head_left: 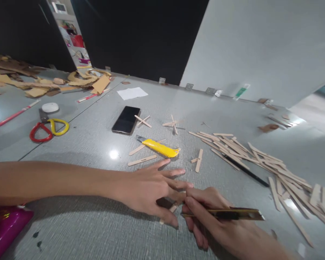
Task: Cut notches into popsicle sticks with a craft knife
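My left hand (151,186) lies spread on the grey table, fingers stretched out over a small wooden craft stick (173,208), of which only a short piece shows. A slim gold and black utility knife (246,213) is gripped in my right hand (216,220); its tip is close to the left fingertips. Just beyond the left hand are a yellow box cutter (160,147) with its blade out and loose craft sticks (142,160). Three small assemblies of crossed sticks, one (143,121) by the phone, another (174,124) in the middle and one (198,160) nearer me, lie farther off.
Many craft sticks (243,151) are heaped at the right, with a black pen-like tool (246,169) among them. A phone (126,120), white paper (132,93), scissors (49,129) and a white mouse-shaped object (50,107) lie behind. Cardboard scraps (35,85) fill the far left.
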{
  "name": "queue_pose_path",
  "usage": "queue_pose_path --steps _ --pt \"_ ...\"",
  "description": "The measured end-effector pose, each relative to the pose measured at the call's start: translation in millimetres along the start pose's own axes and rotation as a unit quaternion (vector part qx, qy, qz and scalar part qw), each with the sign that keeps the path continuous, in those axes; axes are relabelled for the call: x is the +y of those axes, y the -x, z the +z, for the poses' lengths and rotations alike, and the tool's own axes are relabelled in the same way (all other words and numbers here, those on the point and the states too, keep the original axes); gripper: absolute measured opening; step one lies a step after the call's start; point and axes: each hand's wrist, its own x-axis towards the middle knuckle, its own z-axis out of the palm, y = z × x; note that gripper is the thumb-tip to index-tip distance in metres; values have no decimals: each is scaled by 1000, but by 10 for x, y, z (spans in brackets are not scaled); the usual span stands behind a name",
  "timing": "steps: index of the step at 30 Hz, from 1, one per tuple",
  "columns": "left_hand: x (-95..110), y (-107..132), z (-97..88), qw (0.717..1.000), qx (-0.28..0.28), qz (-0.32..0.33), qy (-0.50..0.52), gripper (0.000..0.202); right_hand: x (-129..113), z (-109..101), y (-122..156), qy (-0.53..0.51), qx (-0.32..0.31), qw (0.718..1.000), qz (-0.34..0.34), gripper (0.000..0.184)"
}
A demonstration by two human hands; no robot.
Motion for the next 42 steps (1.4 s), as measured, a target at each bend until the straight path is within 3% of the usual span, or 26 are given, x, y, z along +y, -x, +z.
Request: queue_pose_path --steps 4,9,16,22,33,38,42 --pt "-26 8 3 1000 -14 -13 11 58 33 75 -17 -95 33 995 -25 53" --pt "-28 11 13 1000 -15 -21 13 59 -52 128 -67 -5 47 998 -42 57" --pt "-39 11 46 1000 2 -15 16 63 -73 136 -75 -12 60 998 -30 58" --pt "-30 2 34 1000 12 -17 16 52 -93 145 -74 16 57 996 -60 56" --pt "-13 3 19 1000 12 -24 11 48 -96 165 -68 33 61 996 -47 55" --pt "-31 11 19 1000 0 -25 5 64 -108 148 -68 36 63 997 -15 57" --pt "-21 2 10 999 -8 -36 5 63 -112 138 -92 10 47 999 -19 61"
